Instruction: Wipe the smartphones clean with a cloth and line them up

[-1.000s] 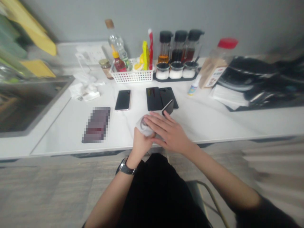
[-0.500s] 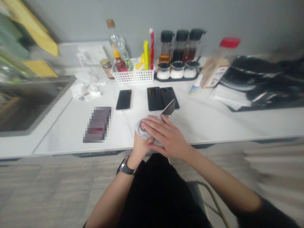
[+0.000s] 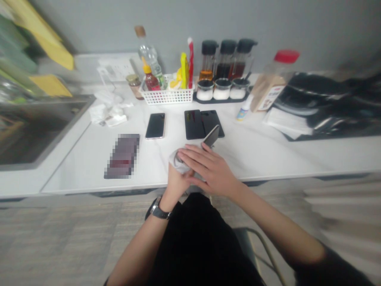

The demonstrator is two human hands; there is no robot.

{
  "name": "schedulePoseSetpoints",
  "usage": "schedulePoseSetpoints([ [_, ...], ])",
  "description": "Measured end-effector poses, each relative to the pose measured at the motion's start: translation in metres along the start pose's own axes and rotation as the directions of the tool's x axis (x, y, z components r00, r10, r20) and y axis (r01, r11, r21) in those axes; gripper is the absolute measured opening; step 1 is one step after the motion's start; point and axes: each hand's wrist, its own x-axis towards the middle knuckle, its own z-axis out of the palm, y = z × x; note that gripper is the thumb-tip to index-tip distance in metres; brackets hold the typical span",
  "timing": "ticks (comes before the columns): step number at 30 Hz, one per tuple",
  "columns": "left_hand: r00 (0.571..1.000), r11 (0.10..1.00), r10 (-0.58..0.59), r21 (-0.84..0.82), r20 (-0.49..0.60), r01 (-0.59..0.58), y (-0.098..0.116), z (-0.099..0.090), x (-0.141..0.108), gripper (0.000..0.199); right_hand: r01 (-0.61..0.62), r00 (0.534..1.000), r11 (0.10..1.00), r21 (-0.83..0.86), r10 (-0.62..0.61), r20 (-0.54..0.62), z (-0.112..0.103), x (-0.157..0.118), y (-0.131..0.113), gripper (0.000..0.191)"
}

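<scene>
Your left hand [image 3: 177,182] has its grip closed around a white cloth [image 3: 178,161], held over the white bench [image 3: 253,159]. Your right hand [image 3: 211,169] lies across the cloth, fingers spread. A smartphone [image 3: 212,137] stands tilted just past those fingers, its lower end hidden behind them; I cannot tell whether your right grip is clamped on it. Two black phones [image 3: 202,124] lie flat on the bench just beyond, side by side.

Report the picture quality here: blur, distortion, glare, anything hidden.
Head view: floor smeared into streaks toward the edges; counter front edge bowed by wide-lens distortion; one phone pixelated out; held phone shows only a faint sheen.
</scene>
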Motion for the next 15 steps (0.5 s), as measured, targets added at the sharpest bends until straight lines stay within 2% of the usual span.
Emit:
schedulePoseSetpoints([
  [3,0.999,1.000,-0.006,0.007,0.035,0.006,0.004,0.001,-0.002,0.011,-0.128,0.989,0.990,-0.054,0.124,-0.075,-0.007,-0.001,0.024,0.054],
  [5,0.997,0.999,-0.020,-0.033,0.070,0.022,0.007,0.004,-0.003,0.024,-0.229,0.962,0.970,-0.077,0.214,-0.170,-0.012,-0.001,0.040,0.047],
  [8,0.998,0.996,-0.029,-0.079,0.059,0.033,0.011,0.007,-0.001,0.029,-0.220,0.955,0.973,-0.073,0.200,-0.218,-0.012,0.000,0.047,0.039],
  [10,0.998,0.995,-0.056,-0.078,0.009,0.056,0.015,0.007,0.003,0.020,-0.157,0.970,0.986,-0.048,0.145,-0.193,-0.011,0.002,0.044,0.034],
  [12,0.993,0.993,-0.079,-0.097,-0.087,0.070,0.022,0.005,0.008,0.015,-0.134,0.964,0.991,0.014,0.134,-0.228,-0.010,0.003,0.042,0.032],
  [15,0.973,0.994,-0.070,-0.097,-0.219,0.050,0.038,0.001,0.016,0.016,-0.203,0.907,0.964,0.169,0.251,-0.338,-0.011,0.003,0.046,0.036],
])
